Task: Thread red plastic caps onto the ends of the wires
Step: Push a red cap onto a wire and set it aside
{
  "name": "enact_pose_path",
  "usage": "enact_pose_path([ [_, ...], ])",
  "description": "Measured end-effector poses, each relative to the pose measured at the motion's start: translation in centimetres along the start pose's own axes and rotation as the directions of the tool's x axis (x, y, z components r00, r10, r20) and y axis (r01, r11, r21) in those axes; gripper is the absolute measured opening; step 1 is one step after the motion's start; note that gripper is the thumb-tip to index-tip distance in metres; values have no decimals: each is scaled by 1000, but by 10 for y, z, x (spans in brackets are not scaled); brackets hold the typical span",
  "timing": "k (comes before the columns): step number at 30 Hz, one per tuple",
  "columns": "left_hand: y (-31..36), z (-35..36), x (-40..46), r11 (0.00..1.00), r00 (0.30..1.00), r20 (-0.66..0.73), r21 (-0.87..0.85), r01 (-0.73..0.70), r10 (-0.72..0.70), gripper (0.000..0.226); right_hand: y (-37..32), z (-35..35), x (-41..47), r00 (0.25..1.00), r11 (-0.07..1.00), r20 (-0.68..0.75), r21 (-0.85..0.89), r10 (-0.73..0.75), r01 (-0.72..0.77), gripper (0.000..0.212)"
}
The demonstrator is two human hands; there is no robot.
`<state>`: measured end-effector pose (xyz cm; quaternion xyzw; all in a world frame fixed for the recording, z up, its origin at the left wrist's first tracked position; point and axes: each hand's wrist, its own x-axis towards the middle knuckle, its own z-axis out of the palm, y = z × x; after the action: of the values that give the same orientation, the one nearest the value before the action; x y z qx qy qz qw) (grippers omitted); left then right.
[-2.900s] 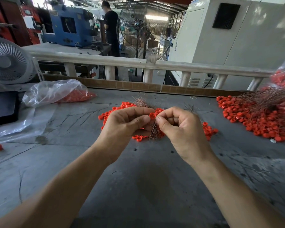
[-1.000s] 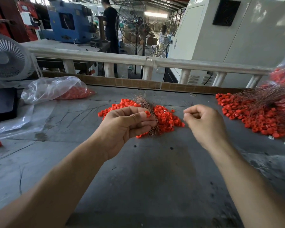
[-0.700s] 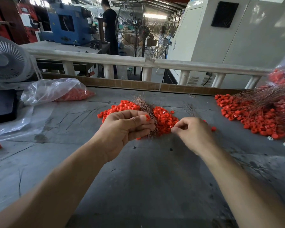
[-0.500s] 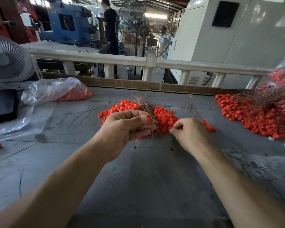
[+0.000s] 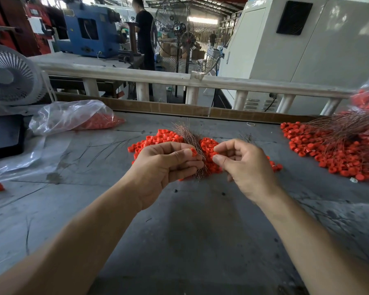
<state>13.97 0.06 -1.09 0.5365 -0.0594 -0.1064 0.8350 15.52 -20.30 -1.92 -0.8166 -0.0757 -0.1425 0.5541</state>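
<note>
Forearms reach in from 7 and 5 o'clock over the grey table (image 5: 179, 241). The left hand (image 5: 164, 167) is clenched round a bundle of thin copper wires (image 5: 190, 138) that fans up toward 12 o'clock, with one red cap (image 5: 193, 151) at its thumb tip. The right hand (image 5: 243, 165), just beside it, has thumb and forefinger pinched together on something red; whether that is a cap I cannot tell for sure. Behind both hands lies a heap of loose red caps (image 5: 158, 138). At 3 o'clock sits a pile of capped wires (image 5: 337, 147). At 10 o'clock a clear plastic bag (image 5: 73, 116) holds more caps, with a white fan (image 5: 11, 75) beyond it. Past the table's far edge runs a pale railing (image 5: 222, 81)
</note>
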Motion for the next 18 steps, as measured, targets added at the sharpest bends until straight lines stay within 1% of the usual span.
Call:
enact_pose_path([
  [2,0,0,0,1000,1000,-5,1,-1,1,34,-9,3,-5,998,997,25,58,-51,49,16],
  [6,-1,0,0,1000,1000,-18,-6,-11,10,34,-20,9,-12,994,993,59,73,-94,90,19],
  [13,-1,0,1,1000,1000,-12,8,-16,17,34,-21,11,-15,996,995,60,87,-62,56,21],
  [18,-2,-1,0,999,1000,16,44,-24,24,32,-23,7,-13,994,995,104,94,-44,34,23],
])
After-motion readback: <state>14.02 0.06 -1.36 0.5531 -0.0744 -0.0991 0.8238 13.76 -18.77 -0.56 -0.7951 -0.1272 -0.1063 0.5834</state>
